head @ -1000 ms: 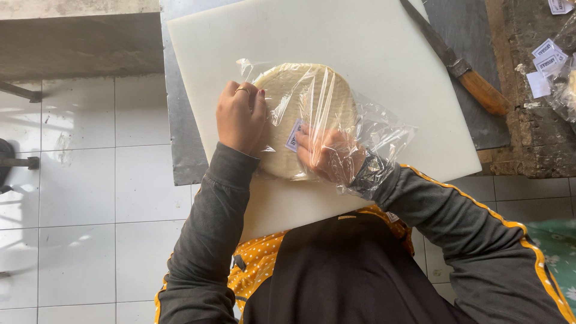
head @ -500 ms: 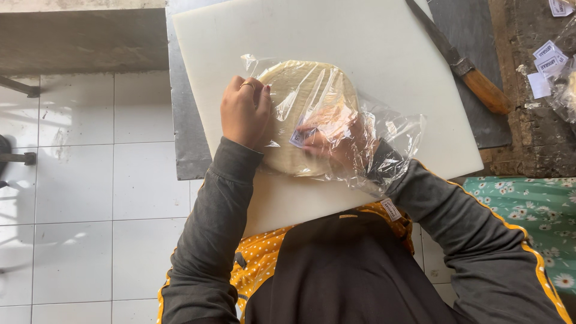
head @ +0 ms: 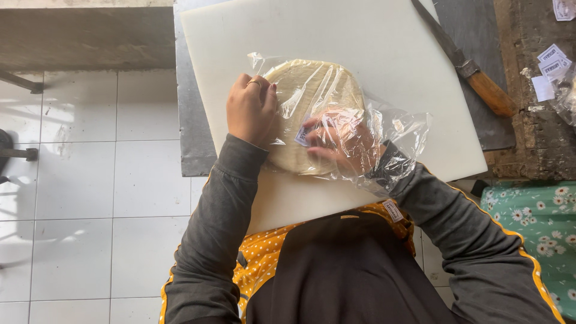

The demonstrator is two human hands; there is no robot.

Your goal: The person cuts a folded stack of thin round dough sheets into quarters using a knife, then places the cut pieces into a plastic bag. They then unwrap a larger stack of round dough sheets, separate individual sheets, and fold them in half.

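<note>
Flatbreads (head: 312, 102), a pale round stack, still lie inside the clear plastic bag (head: 396, 129) near the middle of the white cutting board (head: 384, 36). The right hand (head: 342, 144) is inside the bag, fingers spread on the stack; the left hand (head: 252, 111) clamps the bag's left edge. Nothing is out yet.

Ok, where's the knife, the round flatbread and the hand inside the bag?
knife (head: 489, 93), head view, on its wooden handle.
flatbread (head: 315, 90), head view, on its pale top under the plastic.
right hand (head: 342, 144), head view, on its back, inside the bag.
</note>
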